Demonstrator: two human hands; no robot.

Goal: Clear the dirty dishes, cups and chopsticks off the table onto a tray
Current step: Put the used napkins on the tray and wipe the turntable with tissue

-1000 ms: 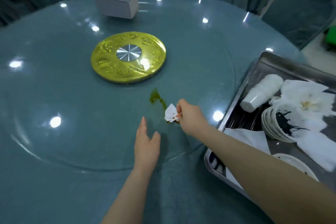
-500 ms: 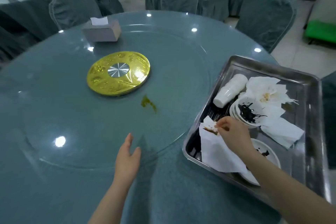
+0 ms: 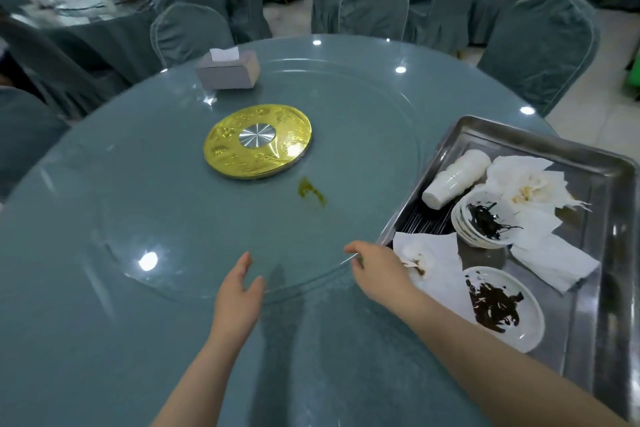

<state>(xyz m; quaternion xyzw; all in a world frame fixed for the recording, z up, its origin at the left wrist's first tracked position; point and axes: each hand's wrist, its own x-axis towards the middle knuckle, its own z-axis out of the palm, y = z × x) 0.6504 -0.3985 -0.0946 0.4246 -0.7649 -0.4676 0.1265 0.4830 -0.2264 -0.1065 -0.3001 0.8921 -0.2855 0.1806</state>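
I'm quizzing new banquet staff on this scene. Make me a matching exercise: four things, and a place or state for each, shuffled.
1. stack of white paper cups
2. grey cardboard tissue box
3. round gold turntable hub
4. white plate

A. upright, on the table's far side
B. table centre
C. lying on its side in the steel tray
D. smeared with dark scraps

Pairs: 1-C, 2-A, 3-B, 4-D

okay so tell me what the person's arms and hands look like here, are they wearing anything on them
Both arms are bare as far up as the head view shows: no sleeves or cuffs reach the forearms. The left hand and right hand wear no gloves, and no watch, bracelet or ring shows on the wrists and fingers in view. The nails look short and plain, though they are too small to judge finely.
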